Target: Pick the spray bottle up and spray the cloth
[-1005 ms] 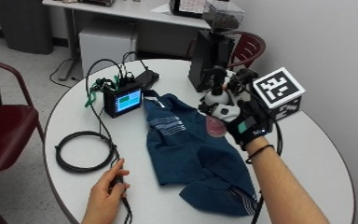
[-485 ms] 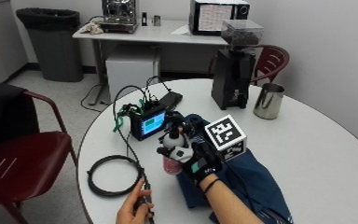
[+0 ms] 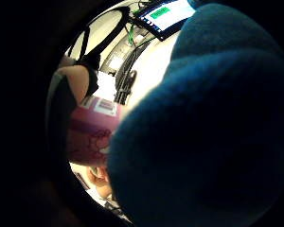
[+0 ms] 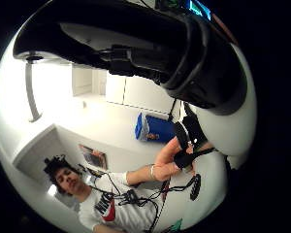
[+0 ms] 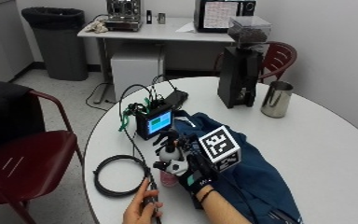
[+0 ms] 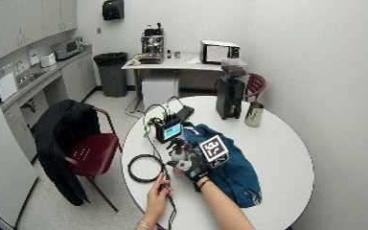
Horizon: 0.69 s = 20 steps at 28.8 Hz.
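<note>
A spray bottle [image 5: 168, 173] with a pink body and a black trigger head is gripped by my gloved right hand [image 5: 194, 179] at the near left edge of the dark blue cloth [image 5: 247, 170]. The bottle stands upright, its base close to the table; I cannot tell whether it touches. In the little finger side palm view the pink bottle [image 3: 92, 137] sits against the blue cloth [image 3: 203, 132]. The black spray head [image 4: 136, 43] fills the thumb side palm view. The cloth lies crumpled across the middle of the round white table [image 5: 328, 154].
A small monitor [image 5: 154, 122] with cables stands just behind the bottle. A black cable coil [image 5: 120, 175] lies left of it. The bare left hand [image 5: 143, 207] holds a black object by the coil. A coffee grinder [image 5: 241, 70] and a steel jug [image 5: 275, 99] stand at the back.
The outside camera has moved. My right hand with the bottle has gone from the grinder side of the cloth to its edge near the cable coil.
</note>
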Available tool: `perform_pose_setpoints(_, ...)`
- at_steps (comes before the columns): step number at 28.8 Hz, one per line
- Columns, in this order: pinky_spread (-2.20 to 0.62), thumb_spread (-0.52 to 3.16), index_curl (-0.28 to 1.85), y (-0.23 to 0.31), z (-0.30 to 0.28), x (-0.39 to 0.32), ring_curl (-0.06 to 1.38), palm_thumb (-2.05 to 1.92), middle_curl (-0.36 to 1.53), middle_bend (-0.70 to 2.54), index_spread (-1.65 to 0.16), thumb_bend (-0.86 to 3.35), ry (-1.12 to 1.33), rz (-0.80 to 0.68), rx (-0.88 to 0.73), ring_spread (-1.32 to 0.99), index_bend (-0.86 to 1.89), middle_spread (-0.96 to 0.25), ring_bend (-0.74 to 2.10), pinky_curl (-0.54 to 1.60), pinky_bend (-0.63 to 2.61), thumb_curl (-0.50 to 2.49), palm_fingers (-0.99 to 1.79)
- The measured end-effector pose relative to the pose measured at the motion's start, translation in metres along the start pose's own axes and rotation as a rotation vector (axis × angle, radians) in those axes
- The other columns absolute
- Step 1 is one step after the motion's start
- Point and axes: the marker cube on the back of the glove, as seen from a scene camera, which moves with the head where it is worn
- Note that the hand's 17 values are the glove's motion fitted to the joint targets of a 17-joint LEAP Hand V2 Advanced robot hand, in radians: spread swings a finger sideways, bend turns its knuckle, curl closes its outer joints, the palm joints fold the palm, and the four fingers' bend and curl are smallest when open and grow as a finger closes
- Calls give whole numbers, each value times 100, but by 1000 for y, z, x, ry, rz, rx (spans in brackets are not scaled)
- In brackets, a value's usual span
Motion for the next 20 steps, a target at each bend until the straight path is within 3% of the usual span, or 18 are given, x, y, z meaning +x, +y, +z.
perform_pose_setpoints(10, -5, 87, 24, -3, -4, -14, 42, 93, 45, 26, -27, -3, -24, -48, -1, -14, 10, -15, 46, 38, 21, 47, 98)
perform_pose_setpoints(14, 1, 87, 21, 2, -18, -30, 45, 92, 45, 24, -29, -3, -69, -93, 56, -12, -1, -13, 46, 41, 25, 46, 70)
perform_pose_setpoints(20, 5, 89, 15, 28, -65, -63, 43, 90, 44, 27, -31, -3, -103, -130, 125, -11, 1, -12, 48, 40, 28, 44, 65)
